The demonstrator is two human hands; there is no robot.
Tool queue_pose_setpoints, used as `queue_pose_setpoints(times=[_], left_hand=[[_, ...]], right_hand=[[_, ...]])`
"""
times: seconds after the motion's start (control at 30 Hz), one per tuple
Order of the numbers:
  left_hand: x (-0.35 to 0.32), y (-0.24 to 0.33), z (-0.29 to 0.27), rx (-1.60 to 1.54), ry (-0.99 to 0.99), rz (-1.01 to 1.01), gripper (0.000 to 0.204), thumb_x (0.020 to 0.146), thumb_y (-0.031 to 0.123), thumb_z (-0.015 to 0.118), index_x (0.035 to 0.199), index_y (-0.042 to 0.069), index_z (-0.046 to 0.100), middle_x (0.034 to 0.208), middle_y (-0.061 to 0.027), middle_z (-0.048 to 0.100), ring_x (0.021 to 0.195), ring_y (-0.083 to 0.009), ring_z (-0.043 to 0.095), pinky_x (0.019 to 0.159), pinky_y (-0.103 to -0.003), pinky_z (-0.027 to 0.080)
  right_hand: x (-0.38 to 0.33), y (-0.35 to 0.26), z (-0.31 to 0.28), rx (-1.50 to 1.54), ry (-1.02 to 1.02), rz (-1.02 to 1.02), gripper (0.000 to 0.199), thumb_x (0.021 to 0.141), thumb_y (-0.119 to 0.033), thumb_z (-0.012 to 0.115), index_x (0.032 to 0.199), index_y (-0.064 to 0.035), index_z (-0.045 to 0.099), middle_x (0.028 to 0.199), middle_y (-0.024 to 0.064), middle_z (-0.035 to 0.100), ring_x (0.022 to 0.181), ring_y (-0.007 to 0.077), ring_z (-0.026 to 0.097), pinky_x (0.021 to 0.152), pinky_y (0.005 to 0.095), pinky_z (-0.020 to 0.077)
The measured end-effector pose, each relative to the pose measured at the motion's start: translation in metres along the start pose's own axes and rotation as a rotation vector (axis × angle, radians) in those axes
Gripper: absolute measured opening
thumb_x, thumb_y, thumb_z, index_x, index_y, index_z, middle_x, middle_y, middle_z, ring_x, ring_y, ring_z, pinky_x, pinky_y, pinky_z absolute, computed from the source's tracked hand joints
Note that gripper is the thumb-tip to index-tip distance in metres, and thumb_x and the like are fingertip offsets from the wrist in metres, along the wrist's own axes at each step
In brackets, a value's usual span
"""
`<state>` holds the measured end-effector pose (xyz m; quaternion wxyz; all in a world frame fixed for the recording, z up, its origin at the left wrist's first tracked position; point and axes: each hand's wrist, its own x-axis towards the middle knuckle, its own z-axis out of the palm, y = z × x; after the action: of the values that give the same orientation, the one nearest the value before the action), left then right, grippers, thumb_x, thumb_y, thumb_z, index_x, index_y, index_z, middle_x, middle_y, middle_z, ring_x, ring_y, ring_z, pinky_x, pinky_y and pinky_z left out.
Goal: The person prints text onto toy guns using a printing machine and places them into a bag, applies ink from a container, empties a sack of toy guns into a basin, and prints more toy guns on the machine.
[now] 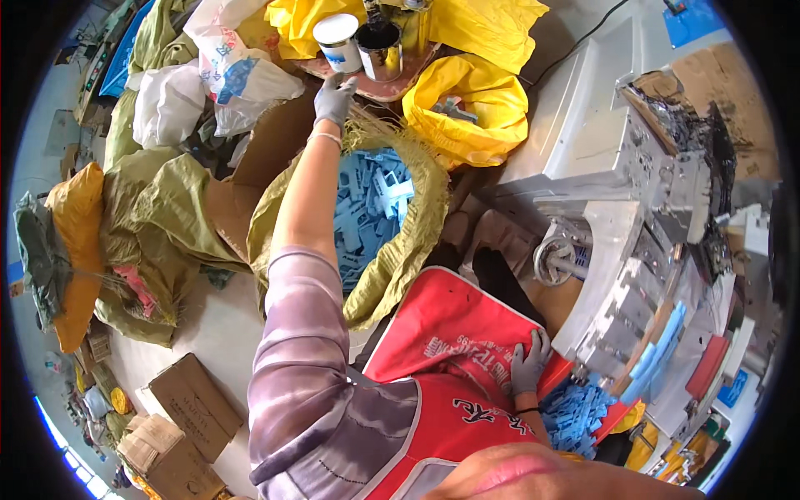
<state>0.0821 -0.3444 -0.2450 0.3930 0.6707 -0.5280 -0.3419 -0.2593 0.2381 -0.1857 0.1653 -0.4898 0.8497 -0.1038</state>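
Observation:
My left hand (332,102), in a grey glove, reaches far out over a woven sack (427,250). The sack is full of light blue plastic pieces (367,218). Its fingers are apart and nothing shows in them. The fingertips are at the base of a white-lidded can (337,43); I cannot tell whether they touch it. Beside that can stands a dark open tin (380,52), both on a reddish stool top (410,82). My right hand (530,363), also gloved, lies with spread fingers on my red apron (446,333), near a red bin (553,377) holding more blue pieces (577,413).
A yellow bag (467,108) with grey pieces inside stands right of the sack. A large grey machine (612,275) with a handwheel (560,254) fills the right side. White bags (169,104), green sacks (162,204) and cardboard boxes (193,404) lie on the left.

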Motion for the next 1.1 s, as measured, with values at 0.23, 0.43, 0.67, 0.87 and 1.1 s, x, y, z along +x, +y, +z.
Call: queue_pose_setpoints(times=[0.23,0.43,0.67,0.87,1.1], left_hand=[[0.031,0.045,0.076,0.254,0.333,0.281,0.094,0.062,0.043,0.083,0.136,0.005,0.039,0.136,-0.0223,0.042,0.127,-0.0397,0.036,0.105,-0.045,0.032],[0.042,0.092,0.126,0.362,0.530,0.173,0.095,0.055,0.039,0.087,0.131,0.008,0.040,0.134,-0.0240,0.038,0.123,-0.0440,0.037,0.103,-0.050,0.034],[0.049,0.090,0.132,0.359,0.497,0.104,0.096,0.055,0.033,0.086,0.135,0.010,0.038,0.137,-0.0235,0.034,0.121,-0.0432,0.039,0.102,-0.049,0.036],[0.009,0.081,0.086,0.242,0.471,0.364,0.097,0.056,0.035,0.085,0.136,0.006,0.038,0.136,-0.0239,0.036,0.122,-0.0416,0.039,0.103,-0.048,0.035],[-0.146,0.164,-0.040,0.147,0.131,0.671,0.084,0.061,0.021,0.084,0.131,0.000,0.043,0.121,-0.0193,0.052,0.118,-0.0357,0.046,0.102,-0.042,0.036]], right_hand=[[0.009,0.010,0.004,0.023,0.017,0.008,0.047,0.081,-0.013,0.059,0.124,0.0011,0.048,0.131,0.0216,0.044,0.122,0.0389,0.040,0.105,0.0483,0.0304],[0.020,-0.001,0.000,0.006,0.019,-0.003,0.047,0.079,-0.012,0.061,0.124,-0.0009,0.049,0.131,0.0202,0.045,0.121,0.0387,0.042,0.103,0.0492,0.0314],[0.023,-0.008,-0.004,-0.034,0.002,0.028,0.045,0.080,-0.010,0.061,0.123,-0.0012,0.050,0.130,0.0204,0.045,0.120,0.0385,0.042,0.103,0.0487,0.0326],[0.015,0.000,-0.002,-0.057,-0.007,-0.021,0.045,0.081,-0.010,0.061,0.123,0.0008,0.050,0.129,0.0208,0.046,0.120,0.0394,0.042,0.104,0.0491,0.0317],[-0.006,0.004,0.009,-0.055,-0.073,0.132,0.048,0.082,-0.022,0.063,0.124,-0.0031,0.052,0.122,0.0188,0.052,0.118,0.0377,0.045,0.105,0.0474,0.0318]])
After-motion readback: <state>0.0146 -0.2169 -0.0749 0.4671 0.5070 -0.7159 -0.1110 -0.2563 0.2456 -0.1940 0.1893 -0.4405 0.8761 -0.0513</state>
